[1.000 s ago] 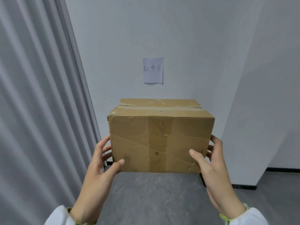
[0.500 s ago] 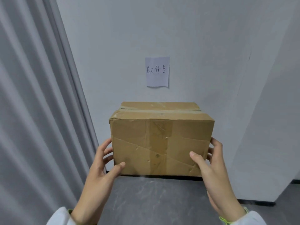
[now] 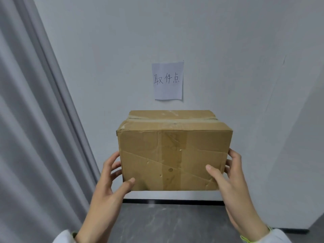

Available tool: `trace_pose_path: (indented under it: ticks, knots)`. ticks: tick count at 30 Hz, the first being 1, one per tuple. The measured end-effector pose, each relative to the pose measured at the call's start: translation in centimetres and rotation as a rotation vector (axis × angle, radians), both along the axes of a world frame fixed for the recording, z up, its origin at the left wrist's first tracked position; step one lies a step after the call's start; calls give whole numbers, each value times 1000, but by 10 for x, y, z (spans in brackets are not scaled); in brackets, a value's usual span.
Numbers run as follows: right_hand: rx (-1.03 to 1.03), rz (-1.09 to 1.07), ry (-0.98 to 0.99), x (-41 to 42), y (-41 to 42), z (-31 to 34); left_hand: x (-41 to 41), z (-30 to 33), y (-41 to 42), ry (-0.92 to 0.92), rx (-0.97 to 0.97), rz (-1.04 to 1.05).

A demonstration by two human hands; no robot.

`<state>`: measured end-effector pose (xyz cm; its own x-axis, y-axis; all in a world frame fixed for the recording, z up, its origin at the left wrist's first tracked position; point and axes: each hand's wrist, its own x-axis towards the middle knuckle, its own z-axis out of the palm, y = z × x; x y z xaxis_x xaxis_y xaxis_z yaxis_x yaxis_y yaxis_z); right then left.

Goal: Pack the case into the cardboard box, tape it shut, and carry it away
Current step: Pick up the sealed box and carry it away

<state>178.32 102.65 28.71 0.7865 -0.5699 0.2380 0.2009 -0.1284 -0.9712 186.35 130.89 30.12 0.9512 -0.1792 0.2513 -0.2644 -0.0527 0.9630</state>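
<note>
- Carrying step now: cardboard box (image 3: 173, 155) taped shut, held up in the air in front of a wall with a paper note (image 3: 168, 80).
- Left hand (image 3: 112, 179) and right hand (image 3: 228, 174) squeezing its two sides, fingers spread, thumbs on the front.
- Next, probably: lower slowly to the floor (image 3: 166, 223), box kept flat.

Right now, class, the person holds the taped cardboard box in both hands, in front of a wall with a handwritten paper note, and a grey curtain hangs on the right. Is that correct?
Not quite. The head view shows the grey curtain hanging on the left, not the right. The rest stands: the left hand and right hand hold the taped cardboard box in front of the wall bearing the handwritten paper note.
</note>
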Motion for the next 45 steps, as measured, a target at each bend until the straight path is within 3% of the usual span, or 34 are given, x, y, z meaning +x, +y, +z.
trace_pose_path:
  ticks: [17, 36, 45]
  knots:
    - [-8, -119, 28, 150, 52, -12, 185, -15, 37, 13, 11, -119]
    - [51, -89, 46, 183, -12, -27, 210, -34, -26, 51, -8, -149]
    - [168, -66, 175, 201, -34, -99, 222, -104, -49, 180, 76, -150]
